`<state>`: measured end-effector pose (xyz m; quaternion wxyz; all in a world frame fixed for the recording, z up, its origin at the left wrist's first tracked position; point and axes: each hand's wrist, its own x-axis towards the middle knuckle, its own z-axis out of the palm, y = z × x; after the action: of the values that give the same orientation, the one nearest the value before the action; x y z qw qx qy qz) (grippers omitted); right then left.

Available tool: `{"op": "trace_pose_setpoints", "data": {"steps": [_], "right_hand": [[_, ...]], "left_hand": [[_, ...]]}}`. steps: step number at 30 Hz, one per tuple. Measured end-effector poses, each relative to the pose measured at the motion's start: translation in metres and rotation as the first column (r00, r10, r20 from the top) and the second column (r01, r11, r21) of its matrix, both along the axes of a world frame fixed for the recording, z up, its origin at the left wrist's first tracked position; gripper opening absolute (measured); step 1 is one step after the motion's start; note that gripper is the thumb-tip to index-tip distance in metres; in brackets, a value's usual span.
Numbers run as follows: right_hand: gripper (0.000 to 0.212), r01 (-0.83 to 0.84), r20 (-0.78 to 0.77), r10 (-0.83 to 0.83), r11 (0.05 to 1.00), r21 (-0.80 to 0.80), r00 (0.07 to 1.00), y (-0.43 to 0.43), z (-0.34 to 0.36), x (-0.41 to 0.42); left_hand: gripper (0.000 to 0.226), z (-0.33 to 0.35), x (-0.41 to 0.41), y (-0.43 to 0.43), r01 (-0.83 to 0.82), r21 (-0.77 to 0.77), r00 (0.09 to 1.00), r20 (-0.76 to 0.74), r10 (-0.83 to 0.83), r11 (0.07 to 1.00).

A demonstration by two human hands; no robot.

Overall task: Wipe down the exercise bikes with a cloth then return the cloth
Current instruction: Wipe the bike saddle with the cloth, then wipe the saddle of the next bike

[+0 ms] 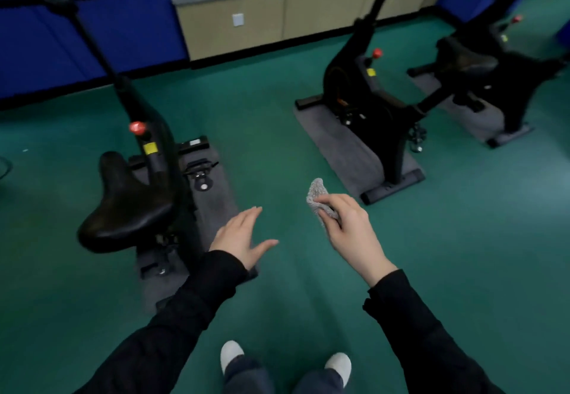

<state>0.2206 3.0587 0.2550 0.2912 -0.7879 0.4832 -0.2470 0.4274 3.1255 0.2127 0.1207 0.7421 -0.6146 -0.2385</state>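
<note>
My right hand [351, 233] grips a small grey cloth [316, 194], bunched up and sticking out past my fingers, over the green floor. My left hand [242, 239] is empty with fingers spread, just right of the nearest black exercise bike [148, 159], whose black saddle [123, 208] is at the lower left. A second black bike [370, 106] stands ahead on the right on a grey mat. A third bike [481, 66] is behind it at the far right. Neither hand touches a bike.
Each bike sits on a grey mat [342, 150] on the green floor [268, 122]. Blue padded walls [61, 38] and a beige cabinet [246, 20] run along the back. My white shoes [231, 353] are at the bottom edge.
</note>
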Motion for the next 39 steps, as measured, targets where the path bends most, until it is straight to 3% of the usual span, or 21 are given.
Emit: {"op": "trace_pose_setpoints", "data": {"steps": [7,15,26,39], "right_hand": [[0.019,0.173,-0.018,-0.173,0.984,0.028,0.985,-0.011,0.0,-0.159],[0.017,0.346,0.008,-0.346,0.938,0.012,0.938,-0.024,0.004,-0.303],[0.018,0.374,-0.02,-0.373,0.928,0.01,0.928,-0.094,-0.001,-0.374],[0.018,0.292,-0.096,-0.291,0.956,-0.004,0.952,-0.283,0.013,-0.437]], "left_hand": [[0.074,0.011,-0.152,-0.061,0.245,-0.023,0.962,0.129,-0.24,0.969],[0.074,0.013,-0.285,-0.092,0.311,-0.011,0.943,0.127,-0.307,0.95],[0.072,0.004,-0.365,-0.183,0.36,-0.005,0.929,0.1,-0.357,0.933],[0.072,-0.002,-0.424,-0.37,0.28,-0.011,0.958,0.059,-0.279,0.96]]}}
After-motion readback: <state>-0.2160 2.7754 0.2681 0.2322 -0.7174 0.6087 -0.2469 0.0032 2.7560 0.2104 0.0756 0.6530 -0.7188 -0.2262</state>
